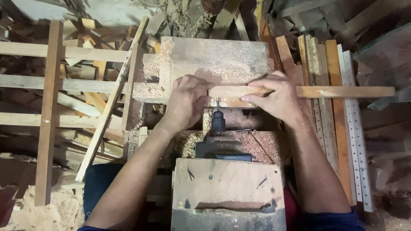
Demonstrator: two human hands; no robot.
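Gripping a wooden strip [325, 91], left hand [186, 102] and right hand [276, 96] closed, drill bit [217, 105] beneath.

No packages, labels, signs, screens.

Wood strip [317, 91] lying crosswise on the sawdust-strewn work block [222, 60], behind the drill chuck [218, 121].

Left hand [186, 102] pressed on the strip's left end, right hand [276, 96] just right of the bit. Box housing [227, 192] nearest, in front of the chuck. Stacked slats [329, 64] at right, loose frame pieces [49, 111] at left.
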